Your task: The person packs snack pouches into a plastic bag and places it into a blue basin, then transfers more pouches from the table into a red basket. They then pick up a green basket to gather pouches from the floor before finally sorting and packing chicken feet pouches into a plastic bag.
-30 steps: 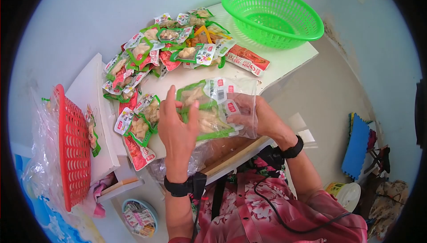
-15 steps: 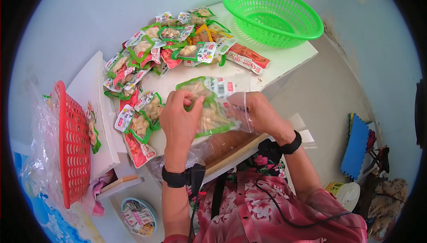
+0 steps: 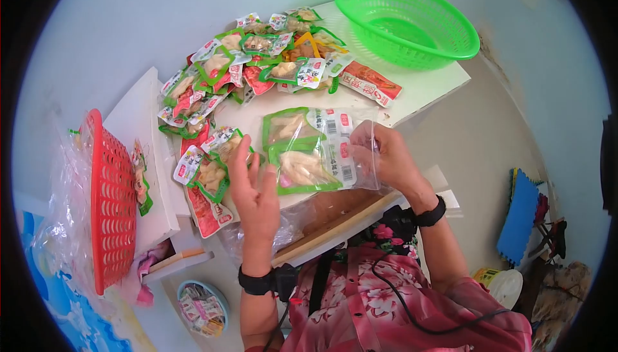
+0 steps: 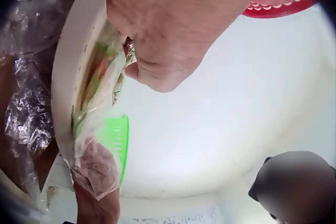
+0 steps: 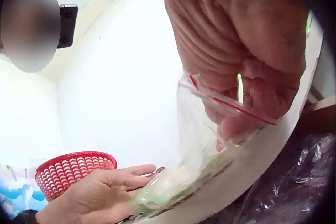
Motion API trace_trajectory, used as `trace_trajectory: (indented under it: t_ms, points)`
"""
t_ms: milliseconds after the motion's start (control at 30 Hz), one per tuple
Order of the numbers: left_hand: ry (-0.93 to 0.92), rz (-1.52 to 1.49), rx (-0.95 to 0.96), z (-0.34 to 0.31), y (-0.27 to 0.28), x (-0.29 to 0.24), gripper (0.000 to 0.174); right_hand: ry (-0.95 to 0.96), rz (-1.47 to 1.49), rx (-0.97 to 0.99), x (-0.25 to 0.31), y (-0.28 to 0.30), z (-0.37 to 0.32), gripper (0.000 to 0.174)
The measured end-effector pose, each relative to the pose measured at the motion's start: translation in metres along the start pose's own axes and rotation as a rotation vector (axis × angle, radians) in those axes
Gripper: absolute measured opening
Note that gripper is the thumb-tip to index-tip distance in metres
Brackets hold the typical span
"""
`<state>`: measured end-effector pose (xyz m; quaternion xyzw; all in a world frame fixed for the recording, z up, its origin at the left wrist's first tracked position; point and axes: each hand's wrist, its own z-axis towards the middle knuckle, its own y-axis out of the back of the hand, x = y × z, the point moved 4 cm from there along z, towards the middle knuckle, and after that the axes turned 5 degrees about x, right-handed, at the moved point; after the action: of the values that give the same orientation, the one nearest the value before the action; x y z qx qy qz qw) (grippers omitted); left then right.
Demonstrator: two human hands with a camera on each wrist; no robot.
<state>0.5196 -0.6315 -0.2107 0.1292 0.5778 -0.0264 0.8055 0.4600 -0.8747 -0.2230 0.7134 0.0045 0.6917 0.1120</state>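
Note:
A clear zip bag [image 3: 370, 175] holds two green-edged food packets [image 3: 301, 166] side by side over the table's front edge. My right hand [image 3: 387, 159] grips the bag's open end, fingers curled and partly behind the film. In the right wrist view the right hand [image 5: 247, 40] pinches the film by a red zip line. My left hand [image 3: 256, 200] is at the bag's left end with fingers extended and spread; in the right wrist view the left hand [image 5: 100, 195] lies along that end. The left wrist view shows the left hand [image 4: 163, 24] beside the bag [image 4: 102, 103].
Many packets [image 3: 215, 65] lie heaped at the back left, several more [image 3: 209, 178] nearer. A green basket [image 3: 412, 36] stands at the back right, a red basket [image 3: 114, 204] at the left. Below the table edge is a drawer [image 3: 335, 213] with clear plastic [image 3: 257, 229]. A small bin [image 3: 203, 307] stands lower left.
The left hand's fingers pinched the bag half a second ago and are now spread at its left end. The packets lie flatter and straighter in the bag; the head view has shifted slightly.

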Motion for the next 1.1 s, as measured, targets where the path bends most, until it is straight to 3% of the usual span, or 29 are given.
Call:
trace_trajectory:
  t_ms: [67, 100, 300, 433, 700, 867, 1100]
  points:
    - [-0.022, -0.061, 0.065, -0.003, -0.009, 0.007, 0.061, 0.004, -0.07, -0.015, 0.0, 0.0, 0.001, 0.019]
    - [-0.063, 0.069, 0.133, -0.006, -0.012, 0.005, 0.067, 0.019, -0.108, -0.027, 0.001, -0.001, 0.003, 0.018]
    - [-0.097, 0.116, -0.026, -0.003, -0.01, -0.001, 0.068, 0.161, -0.165, -0.062, 0.006, -0.01, 0.012, 0.017]
    - [-0.188, 0.366, -0.025, -0.003, -0.012, -0.004, 0.06, 0.157, -0.245, -0.054, 0.015, -0.02, 0.011, 0.018]
    - [-0.3, 0.601, 0.052, -0.002, -0.013, -0.012, 0.046, 0.032, 0.076, 0.0, 0.007, -0.013, 0.007, 0.016]
    - [-0.37, 0.838, 0.013, 0.006, -0.006, -0.059, 0.037, 0.053, 0.136, 0.019, -0.004, 0.016, -0.005, 0.008]
    - [-0.417, 0.955, -0.022, 0.099, 0.03, -0.055, 0.033, 0.004, 0.299, -0.189, 0.0, 0.036, -0.026, 0.005]
